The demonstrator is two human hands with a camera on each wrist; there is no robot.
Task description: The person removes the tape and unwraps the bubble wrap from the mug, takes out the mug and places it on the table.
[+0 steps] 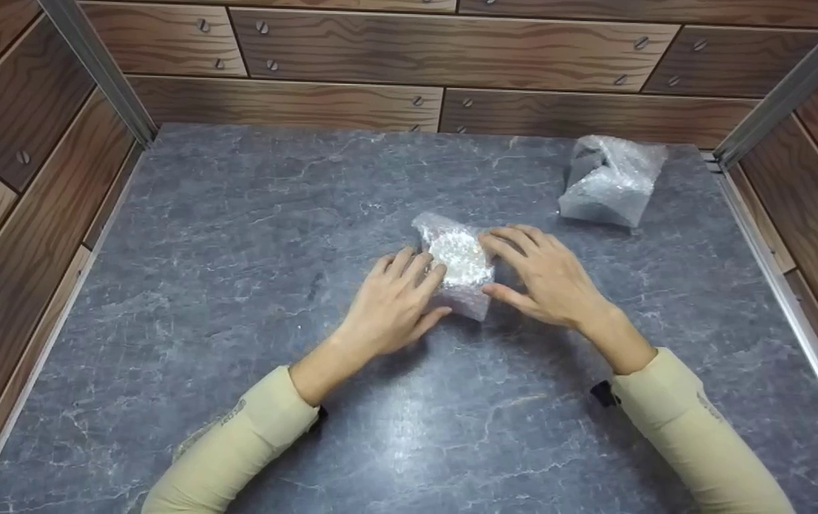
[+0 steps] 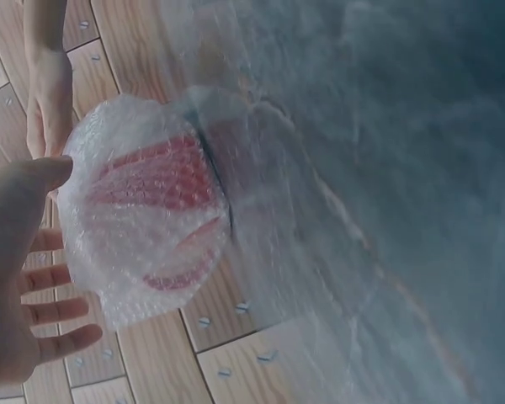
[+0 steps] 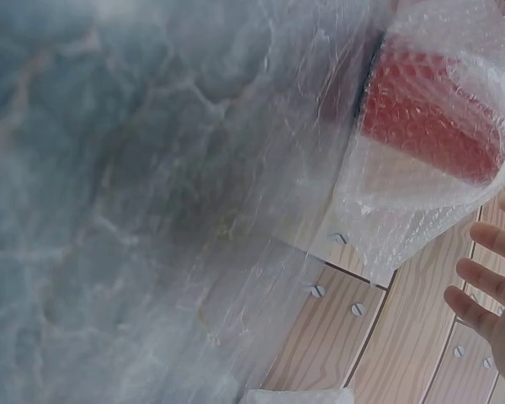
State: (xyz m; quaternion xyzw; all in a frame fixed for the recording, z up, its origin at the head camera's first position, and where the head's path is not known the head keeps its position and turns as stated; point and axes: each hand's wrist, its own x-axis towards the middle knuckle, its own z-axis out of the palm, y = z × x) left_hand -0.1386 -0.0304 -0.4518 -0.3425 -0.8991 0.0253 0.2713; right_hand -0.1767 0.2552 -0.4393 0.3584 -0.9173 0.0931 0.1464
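A bubble-wrapped item (image 1: 460, 257) stands on the table between the two hands. Through the plastic in the left wrist view, the wrapped item (image 2: 156, 189) shows red and white patches; what is inside cannot be made out. My left hand (image 1: 395, 303) is at its left side, fingers extended and fingertips at the wrap. On the right, my right hand (image 1: 548, 275) has its fingers spread, with fingertips close to the wrap's edge; contact is hard to tell. The right wrist view shows the red part of the wrapped item (image 3: 433, 114) beside the straight fingers (image 3: 488, 278).
Another piece of bubble wrap (image 1: 612, 182), folded like a bag, lies at the table's back right; its contents are hidden. The grey marbled table (image 1: 252, 214) is bordered by wood-patterned walls (image 1: 452, 50) and metal corner posts (image 1: 98, 71).
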